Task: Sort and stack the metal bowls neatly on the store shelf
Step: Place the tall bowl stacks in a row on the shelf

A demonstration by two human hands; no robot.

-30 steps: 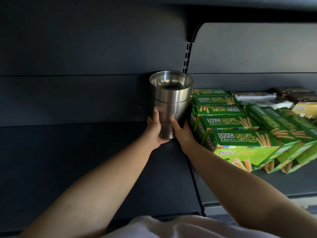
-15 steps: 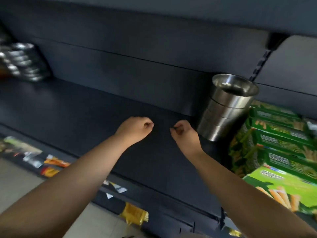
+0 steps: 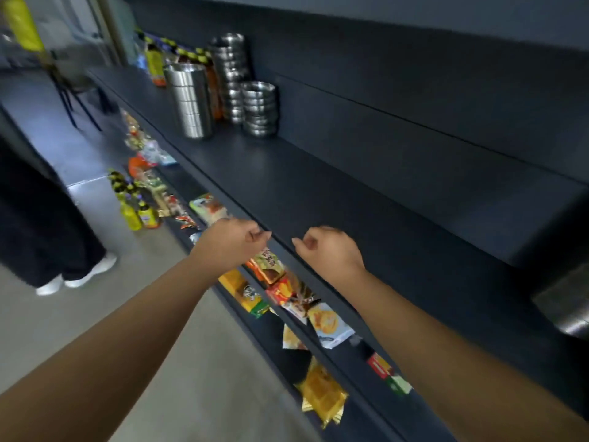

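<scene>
Far along the dark shelf (image 3: pixel 350 193) stand three stacks of metal bowls. One is a tall stack of straight-sided bowls (image 3: pixel 191 103). To its right is a shorter stack of rounded bowls (image 3: pixel 259 108), and a taller rounded stack (image 3: pixel 231 74) stands behind. A blurred metal stack (image 3: pixel 570 311) shows at the right edge. My left hand (image 3: pixel 232 242) and my right hand (image 3: pixel 328 248) hover over the shelf's front edge, well short of the far stacks. The fingers of both are curled and hold nothing.
Bottles (image 3: pixel 154 63) stand on the shelf behind the stacks. The lower shelf holds several snack packets (image 3: pixel 277 282) and small bottles (image 3: pixel 140 215). A person in dark trousers and white shoes (image 3: pixel 76 275) stands on the floor at left.
Both hands let go of the bowl stack beside the green boxes and drew back. My view swung left, so that stack slid to the right edge and the far stacks came into sight.
</scene>
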